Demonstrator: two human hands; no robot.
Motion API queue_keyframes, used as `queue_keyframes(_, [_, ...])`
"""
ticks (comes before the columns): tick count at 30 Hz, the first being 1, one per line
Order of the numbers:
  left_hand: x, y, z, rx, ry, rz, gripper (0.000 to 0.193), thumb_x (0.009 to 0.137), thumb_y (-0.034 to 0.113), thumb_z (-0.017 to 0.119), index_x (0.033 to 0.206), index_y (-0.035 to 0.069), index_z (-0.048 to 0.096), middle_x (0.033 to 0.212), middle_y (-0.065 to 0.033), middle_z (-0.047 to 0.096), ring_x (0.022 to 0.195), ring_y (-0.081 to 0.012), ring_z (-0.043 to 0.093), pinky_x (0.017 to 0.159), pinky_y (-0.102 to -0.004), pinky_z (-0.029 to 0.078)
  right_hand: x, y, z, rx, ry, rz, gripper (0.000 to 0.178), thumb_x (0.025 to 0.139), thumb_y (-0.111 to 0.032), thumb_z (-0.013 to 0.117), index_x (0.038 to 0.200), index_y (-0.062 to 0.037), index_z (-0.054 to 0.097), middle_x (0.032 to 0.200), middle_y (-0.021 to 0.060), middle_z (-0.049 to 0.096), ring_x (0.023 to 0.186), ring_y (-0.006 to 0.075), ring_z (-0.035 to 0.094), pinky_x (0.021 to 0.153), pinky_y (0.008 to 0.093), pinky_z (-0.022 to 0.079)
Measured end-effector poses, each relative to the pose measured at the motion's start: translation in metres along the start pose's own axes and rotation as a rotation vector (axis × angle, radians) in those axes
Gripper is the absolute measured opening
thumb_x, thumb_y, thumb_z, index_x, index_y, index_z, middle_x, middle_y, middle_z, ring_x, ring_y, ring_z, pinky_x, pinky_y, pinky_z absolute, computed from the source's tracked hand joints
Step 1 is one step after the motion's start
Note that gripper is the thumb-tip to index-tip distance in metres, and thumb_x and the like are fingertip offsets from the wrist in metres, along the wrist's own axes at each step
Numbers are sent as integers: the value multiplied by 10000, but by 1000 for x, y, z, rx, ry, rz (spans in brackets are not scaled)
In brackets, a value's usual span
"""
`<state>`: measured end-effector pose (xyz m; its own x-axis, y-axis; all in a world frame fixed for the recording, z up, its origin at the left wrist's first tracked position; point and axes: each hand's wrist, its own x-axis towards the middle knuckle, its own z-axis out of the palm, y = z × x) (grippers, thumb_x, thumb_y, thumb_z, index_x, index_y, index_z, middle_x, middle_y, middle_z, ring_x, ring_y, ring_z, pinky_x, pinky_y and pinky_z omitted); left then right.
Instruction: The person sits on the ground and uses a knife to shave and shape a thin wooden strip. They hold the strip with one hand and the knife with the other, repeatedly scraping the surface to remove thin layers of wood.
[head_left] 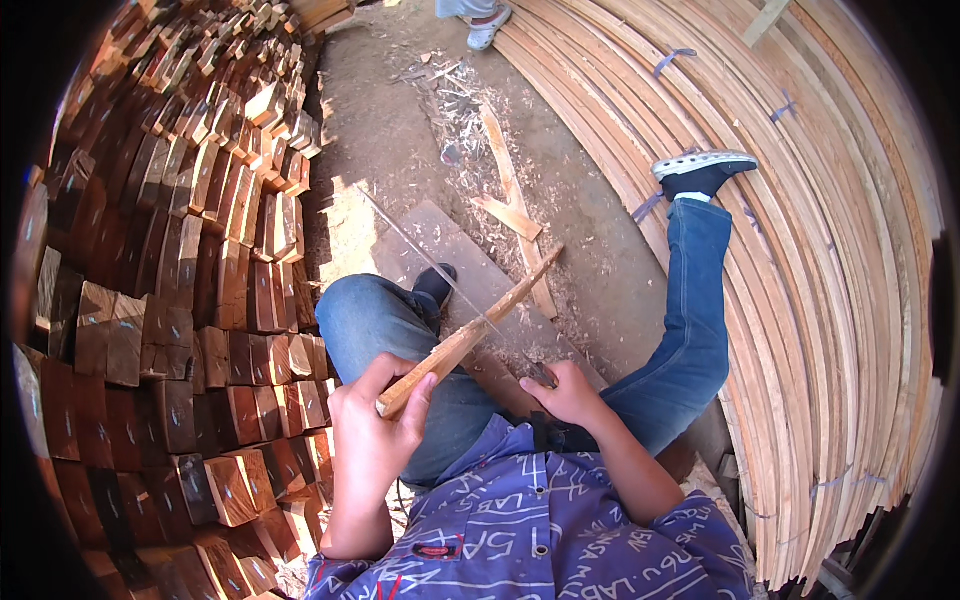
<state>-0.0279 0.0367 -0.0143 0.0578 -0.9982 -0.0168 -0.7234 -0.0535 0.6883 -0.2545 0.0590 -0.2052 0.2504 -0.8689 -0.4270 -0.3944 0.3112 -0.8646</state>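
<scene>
A seated person shaves a wooden stick [470,335] with a long thin blade [440,270].

The stick is slim, pale orange-brown and roughly hewn, thicker at the near end and tapering to a point. Its long axis runs diagonally, from the left hand [375,430] up and to the right, tip aimed at the dirt ground [590,230] and loose wood offcuts [510,205]. It lies over the person's lap, above a flat board [470,265]. The left hand is clenched around the stick's thick end. The right hand [570,392] is closed on the blade's handle. Stacked wood blocks [190,280] stand left, bundled curved planks [800,250] right.
</scene>
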Motion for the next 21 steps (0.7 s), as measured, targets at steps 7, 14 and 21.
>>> queue_keyframes(7, [-3, 0, 3, -7, -10, 19, 105, 825, 41, 733, 835, -24, 651, 634, -103, 648, 562, -131, 635, 552, -249, 471, 17, 29, -7, -39, -65, 266, 334, 845, -253, 703, 1005, 39, 684, 894, 225, 700, 845, 326, 689, 770, 400, 507])
queue_keyframes(14, [-2, -3, 0, 9, -9, -4, 110, 829, 41, 729, 845, -32, 648, 696, -127, 677, 611, -169, 676, 591, -264, 499, -11, -26, -11, 33, 8, -32, 267, 845, -222, 707, 885, 37, 654, 697, 152, 629, 657, 214, 605, 652, 380, 475])
queue_keyframes(21, [0, 7, 5, 18, -6, 69, 104, 825, 41, 733, 847, -26, 657, 695, -129, 681, 603, -180, 680, 570, -263, 495, 13, 32, 2, -56, 75, 106, 252, 834, -215, 704, 911, 25, 684, 705, 181, 653, 671, 280, 653, 649, 408, 486])
